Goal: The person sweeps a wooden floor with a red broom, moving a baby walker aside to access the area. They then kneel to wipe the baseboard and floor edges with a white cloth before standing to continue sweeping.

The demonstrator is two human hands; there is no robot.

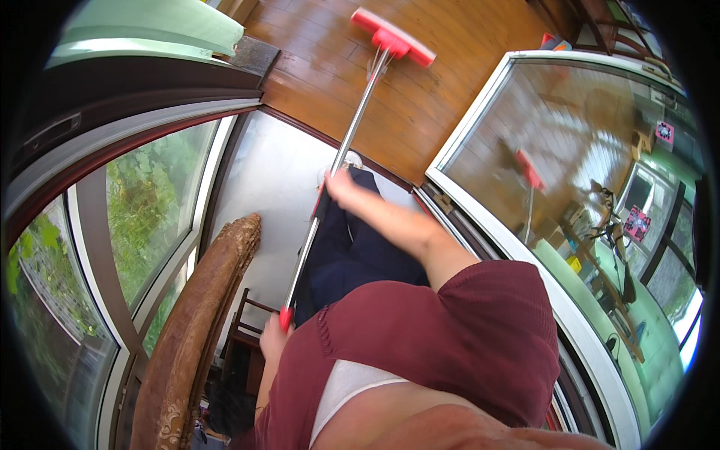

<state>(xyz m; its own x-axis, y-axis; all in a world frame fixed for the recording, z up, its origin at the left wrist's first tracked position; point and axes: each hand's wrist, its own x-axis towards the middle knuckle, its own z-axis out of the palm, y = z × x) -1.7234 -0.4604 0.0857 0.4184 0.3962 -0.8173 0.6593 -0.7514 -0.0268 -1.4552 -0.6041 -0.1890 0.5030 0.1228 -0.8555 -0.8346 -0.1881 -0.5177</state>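
Observation:
A sponge mop with a red head point(395, 40) reaches out in front of me over the varnished wood floor point(315, 62). The head is blurred, and I cannot tell whether its pale sponge edge touches the boards. Its steel pole point(360, 112) slants down toward my body. Partway along the pole, my right hand point(339, 187) grips it near a dark grip section point(322, 203). My left hand point(274, 337) is closed around the red end cap point(286, 318) at the near end, beside my hip.
A glass door panel with a white frame point(472, 126) stands to the right, reflecting the mop. Beneath me is a pale smooth floor point(270, 163), bordered by a dark red threshold point(388, 171). To my left are a carved wooden piece point(197, 315) and windows point(163, 185).

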